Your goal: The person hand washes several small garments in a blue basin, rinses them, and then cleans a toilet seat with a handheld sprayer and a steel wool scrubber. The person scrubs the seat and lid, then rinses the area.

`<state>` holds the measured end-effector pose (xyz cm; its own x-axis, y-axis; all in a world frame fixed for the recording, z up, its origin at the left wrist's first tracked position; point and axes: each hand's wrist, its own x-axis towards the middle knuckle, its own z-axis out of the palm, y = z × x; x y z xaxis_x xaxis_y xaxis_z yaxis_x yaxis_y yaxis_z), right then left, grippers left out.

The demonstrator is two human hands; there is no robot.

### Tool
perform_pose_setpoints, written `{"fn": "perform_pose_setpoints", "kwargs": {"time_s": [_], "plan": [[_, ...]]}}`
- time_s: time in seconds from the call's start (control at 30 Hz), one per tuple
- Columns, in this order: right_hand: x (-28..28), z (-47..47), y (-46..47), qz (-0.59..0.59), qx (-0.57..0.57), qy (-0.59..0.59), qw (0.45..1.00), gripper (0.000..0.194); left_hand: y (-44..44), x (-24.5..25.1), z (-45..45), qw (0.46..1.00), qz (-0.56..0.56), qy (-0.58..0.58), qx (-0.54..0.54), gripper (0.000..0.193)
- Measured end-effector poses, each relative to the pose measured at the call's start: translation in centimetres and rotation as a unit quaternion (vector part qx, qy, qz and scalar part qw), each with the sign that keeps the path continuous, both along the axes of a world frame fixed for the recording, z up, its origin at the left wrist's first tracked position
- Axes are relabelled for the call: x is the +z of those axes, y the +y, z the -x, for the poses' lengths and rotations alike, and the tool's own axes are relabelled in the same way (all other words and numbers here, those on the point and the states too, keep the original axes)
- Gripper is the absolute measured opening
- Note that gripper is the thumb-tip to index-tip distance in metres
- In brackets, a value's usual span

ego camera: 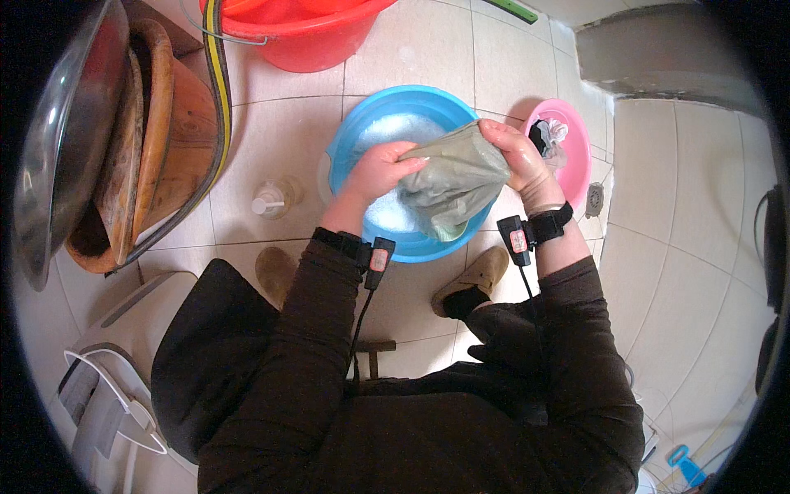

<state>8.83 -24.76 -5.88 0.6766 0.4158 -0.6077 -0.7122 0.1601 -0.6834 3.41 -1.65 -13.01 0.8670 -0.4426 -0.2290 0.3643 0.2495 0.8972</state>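
Observation:
Between my two hands a wet grey-green cloth [453, 173] is stretched out over a blue plastic basin [349, 120]. My left hand [384, 174] pinches its left side, thumb on top. At the upper right corner my right hand [515, 154] grips the cloth's edge between thumb and fingers. Whitish, sudsy-looking water [395, 129] shows in the basin. The cloth's lower end hangs down into the basin, where a pale green thing [453, 230] partly shows beneath it; I cannot tell what it is.
A pink basin [577, 167] holding small garments stands right of the blue one, near a floor drain [594, 199]. A pump bottle [270, 200] is at the left. Beyond are a red bucket [308, 40], a wooden tub [185, 123] and a striped hose [222, 111]. My shoes [475, 278] flank the basin.

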Motion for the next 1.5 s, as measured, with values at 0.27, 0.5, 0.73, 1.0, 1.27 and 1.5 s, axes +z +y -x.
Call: {"fn": "perform_pose_setpoints", "kwargs": {"time_s": [0.27, 0.5, 0.73, 1.0, 1.27, 1.5], "plan": [[-12.4, -0.8, 5.1, 0.492, 0.170, -0.171, 0.836, 0.035, -1.1, -9.2, 0.5, 0.917, -0.267, 0.220, 0.199, 0.040], [-16.7, 1.3, 10.4, 0.606, 0.373, -0.336, 0.617, 0.025, -1.9, -11.7, 1.3, 0.827, -0.483, 0.182, 0.223, 0.042], [-10.5, 3.0, 11.8, 0.493, 0.148, -0.354, 0.781, 0.032, -3.5, -5.8, 1.5, 0.938, -0.262, 0.177, 0.143, 0.048], [-2.6, 4.5, 12.4, 0.470, 0.198, -0.414, 0.754, 0.023, -6.3, -4.7, 3.0, 0.968, 0.019, 0.189, 0.163, 0.037], [-2.0, 6.0, 11.7, 0.499, 0.131, -0.491, 0.702, 0.017, -7.5, -1.7, 2.1, 0.845, 0.221, 0.412, 0.261, 0.025], [-2.4, 4.8, 11.8, 0.471, 0.036, -0.436, 0.766, 0.013, -5.0, -3.7, 3.0, 0.979, -0.136, 0.015, 0.151, 0.031]]}}
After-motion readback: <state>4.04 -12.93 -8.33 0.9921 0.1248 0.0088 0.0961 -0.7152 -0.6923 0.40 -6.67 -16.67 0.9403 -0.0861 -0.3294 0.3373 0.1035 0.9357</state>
